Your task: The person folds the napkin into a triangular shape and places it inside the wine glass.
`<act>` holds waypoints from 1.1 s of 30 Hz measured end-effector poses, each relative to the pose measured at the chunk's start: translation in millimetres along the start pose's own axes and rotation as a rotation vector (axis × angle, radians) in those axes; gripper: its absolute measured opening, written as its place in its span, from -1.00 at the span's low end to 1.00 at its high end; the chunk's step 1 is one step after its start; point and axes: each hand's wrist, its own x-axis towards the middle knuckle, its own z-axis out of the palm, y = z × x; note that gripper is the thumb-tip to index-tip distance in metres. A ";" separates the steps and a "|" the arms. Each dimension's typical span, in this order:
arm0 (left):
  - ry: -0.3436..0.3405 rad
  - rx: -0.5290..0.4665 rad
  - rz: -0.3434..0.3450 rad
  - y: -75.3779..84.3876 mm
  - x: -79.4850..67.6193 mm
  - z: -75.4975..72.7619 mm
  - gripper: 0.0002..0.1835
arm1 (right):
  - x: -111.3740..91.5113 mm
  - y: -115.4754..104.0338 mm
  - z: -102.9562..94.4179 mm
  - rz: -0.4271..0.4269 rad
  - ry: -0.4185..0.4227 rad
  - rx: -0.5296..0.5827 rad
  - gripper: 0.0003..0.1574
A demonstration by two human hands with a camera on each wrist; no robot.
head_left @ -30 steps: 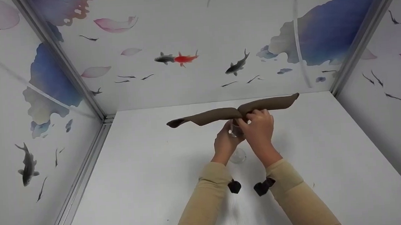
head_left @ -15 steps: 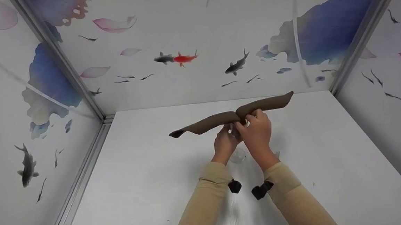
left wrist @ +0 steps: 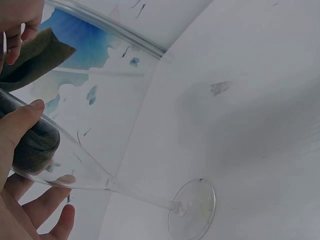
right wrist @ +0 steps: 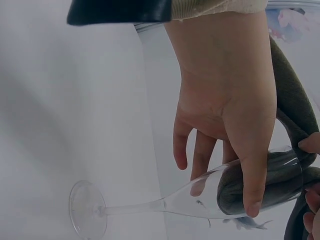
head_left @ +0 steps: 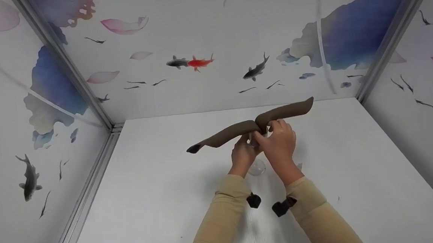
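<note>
A clear stemmed flute glass (left wrist: 92, 175) has part of a brown cloth (head_left: 232, 131) bunched inside its bowl. Both ends of the cloth stick out past the rim, one to each side. My left hand (head_left: 243, 155) grips the bowl, thumb on one side and fingers on the other, as the right wrist view shows for the left hand (right wrist: 225, 100). At the rim, my right hand (head_left: 280, 140) pinches the cloth with thumb and fingers. The glass foot (head_left: 257, 168) points back towards me; whether it touches the table cannot be told.
A white table (head_left: 161, 200) lies beneath, closed in by white panels (head_left: 214, 87) printed with fish and petals. Metal frame bars (head_left: 66, 70) run along the corners. Black wrist cameras (head_left: 254, 200) sit on both sleeves. A small grey smudge (left wrist: 220, 88) marks the table.
The cloth has turned with my right hand's motion: its left end dropped and its right end rose and shifted left. My left hand and the glass have stayed almost still.
</note>
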 end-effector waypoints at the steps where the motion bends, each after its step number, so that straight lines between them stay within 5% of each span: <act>1: 0.003 0.001 0.004 0.0 0.1 0.3 -0.44 | 0.0 -0.1 0.1 0.001 0.002 0.004 -0.62; 33: 0.024 -0.059 0.014 -1.7 1.4 4.3 -0.70 | 2.8 4.9 3.3 0.060 -0.040 0.137 -0.74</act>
